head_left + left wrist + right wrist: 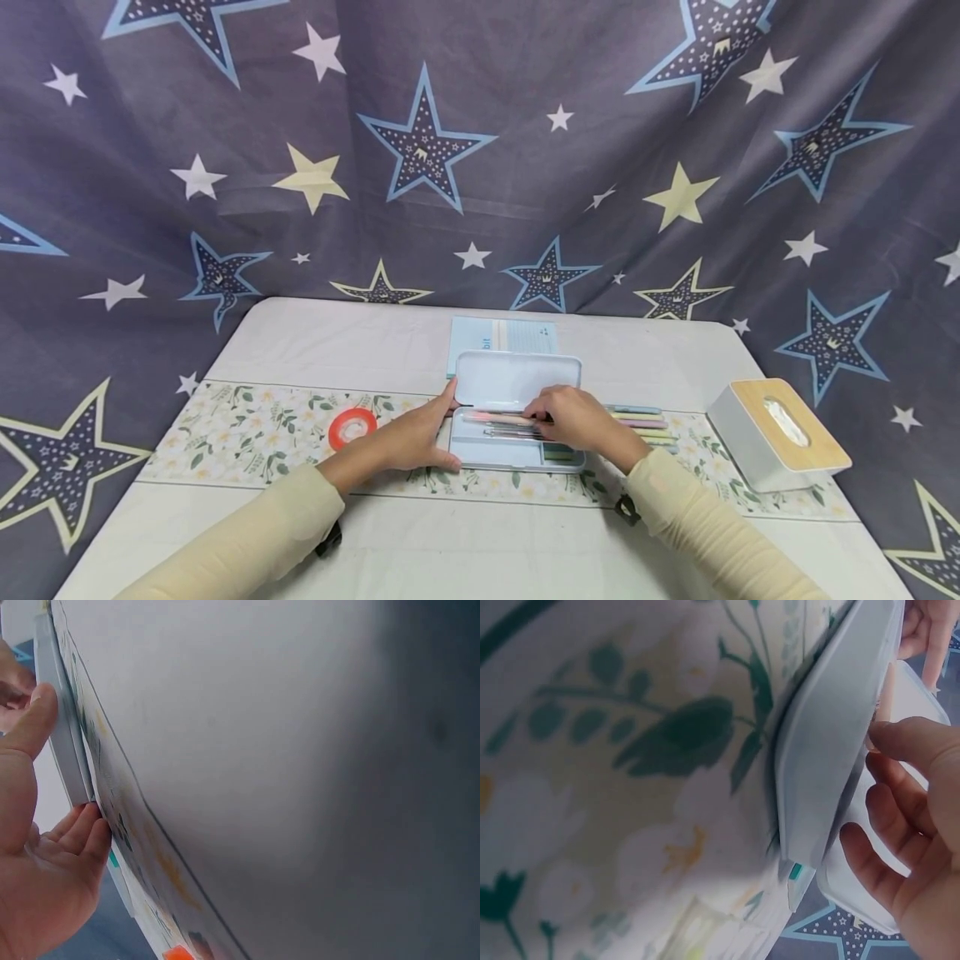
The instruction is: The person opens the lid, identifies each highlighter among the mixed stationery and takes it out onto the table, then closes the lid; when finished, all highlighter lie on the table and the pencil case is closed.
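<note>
A light blue pencil case (495,456) lies on the table with its lid (517,375) raised at the back. Several pens (510,431) rest inside, some pinkish and some dark. At the left end, my left hand (412,435) holds the case, thumb at the front corner and fingers toward the hinge. Over the tray, my right hand (573,417) pinches a pale pinkish pen (886,694) between thumb and forefinger, with the other fingers loosely bent. The right hand hides part of the tray. A green item (557,454) shows in the tray's front right compartment.
Behind the case lies a light blue notebook (525,336). Several pastel pens (648,423) lie right of the case, partly behind the right hand. A red tape roll (352,429) sits at the left, and a white tissue box with wooden top (813,437) stands far right.
</note>
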Action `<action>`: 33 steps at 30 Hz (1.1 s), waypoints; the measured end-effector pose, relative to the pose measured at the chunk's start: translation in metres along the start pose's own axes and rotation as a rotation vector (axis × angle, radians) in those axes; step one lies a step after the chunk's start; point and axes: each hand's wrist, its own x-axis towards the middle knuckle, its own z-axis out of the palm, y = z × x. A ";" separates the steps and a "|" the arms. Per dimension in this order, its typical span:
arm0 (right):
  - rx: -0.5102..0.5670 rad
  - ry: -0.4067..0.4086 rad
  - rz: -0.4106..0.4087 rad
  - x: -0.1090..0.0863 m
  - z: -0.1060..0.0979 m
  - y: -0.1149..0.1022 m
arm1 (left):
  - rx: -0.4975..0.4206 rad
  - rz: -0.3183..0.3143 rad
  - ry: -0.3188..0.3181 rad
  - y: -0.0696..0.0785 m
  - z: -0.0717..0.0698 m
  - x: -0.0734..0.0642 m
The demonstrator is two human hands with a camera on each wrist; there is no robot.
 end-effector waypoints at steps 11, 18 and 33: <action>-0.013 0.040 -0.031 -0.013 -0.004 0.011 | 0.010 0.011 0.008 0.001 -0.002 0.000; 0.007 0.066 -0.040 -0.023 -0.010 0.016 | 0.007 0.008 0.006 0.001 -0.002 -0.001; 0.108 0.120 0.018 -0.057 -0.024 0.036 | -0.010 0.012 0.008 0.003 -0.002 -0.001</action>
